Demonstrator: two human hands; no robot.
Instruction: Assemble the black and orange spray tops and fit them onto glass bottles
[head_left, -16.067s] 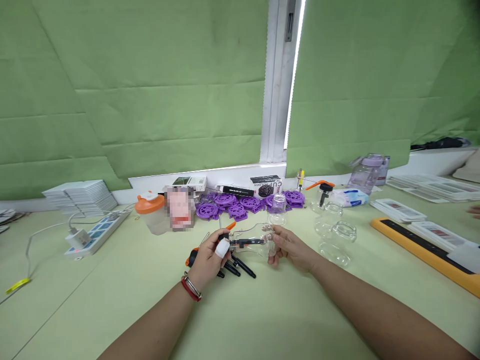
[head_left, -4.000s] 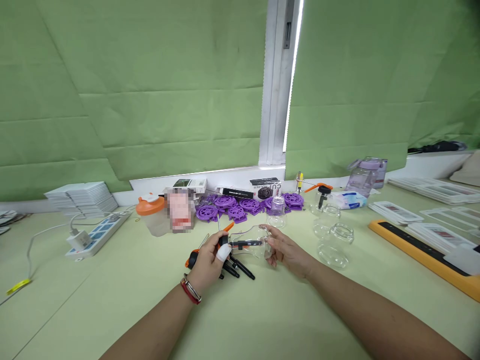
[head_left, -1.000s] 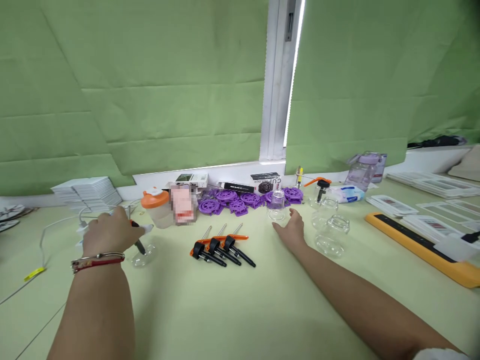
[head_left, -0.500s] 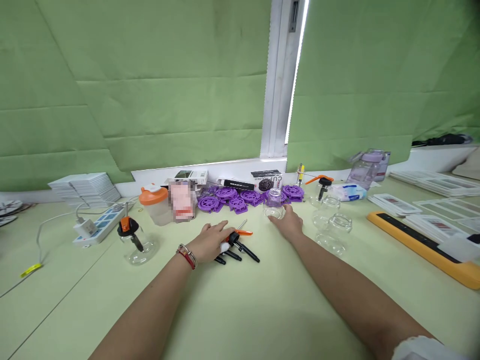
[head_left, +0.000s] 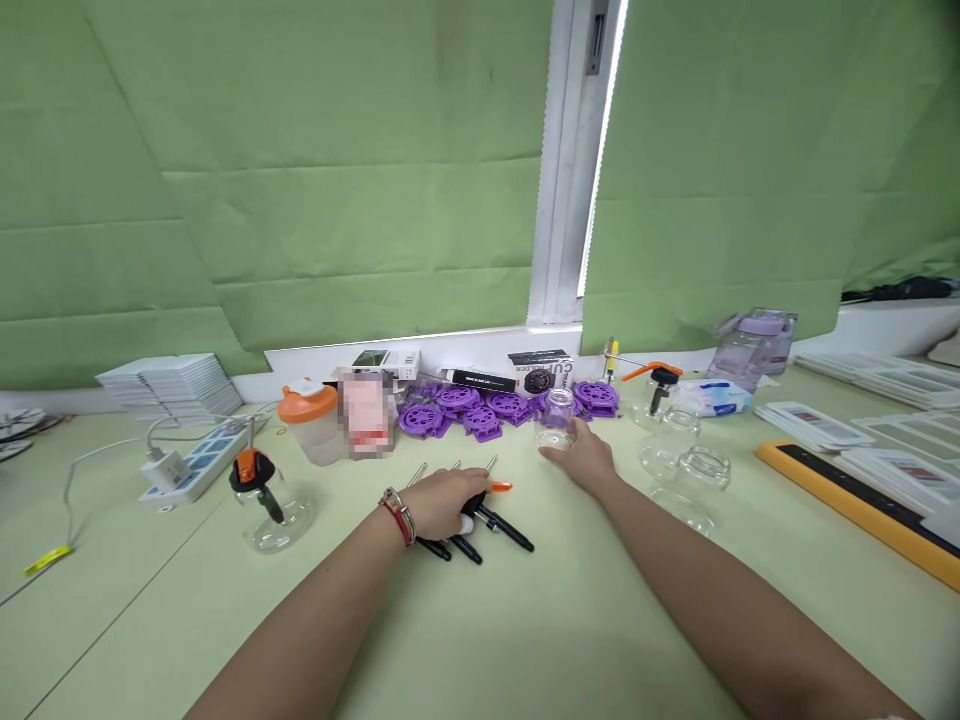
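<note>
My left hand (head_left: pixel 444 502) reaches down onto a group of black spray tops (head_left: pixel 510 528) with orange levers and thin metal ends, lying on the table. Its fingers curl over one top, partly hiding it. My right hand (head_left: pixel 585 455) has its thumb and fingers around the lower side of a small clear glass bottle (head_left: pixel 557 408), which stands upright. More glass bottles (head_left: pixel 701 475) stand to the right of that hand. One bottle at the back right carries a spray top (head_left: pixel 661 385) with an orange lever. At left, another glass bottle (head_left: pixel 281 520) has a black and orange top fitted.
Purple plastic wheel-shaped parts (head_left: pixel 480 420) lie in a row at the back. An orange-lidded cup (head_left: pixel 311 425), power strip (head_left: pixel 202 465), white stack (head_left: pixel 169 390), tissue pack (head_left: pixel 709 398), purple bottle (head_left: pixel 742 350) and yellow-orange tool (head_left: pixel 862 515) surround the work area.
My left hand has come down and its fingers have curled round one spray top. My right hand has closed further around the glass bottle. The view has shifted slightly.
</note>
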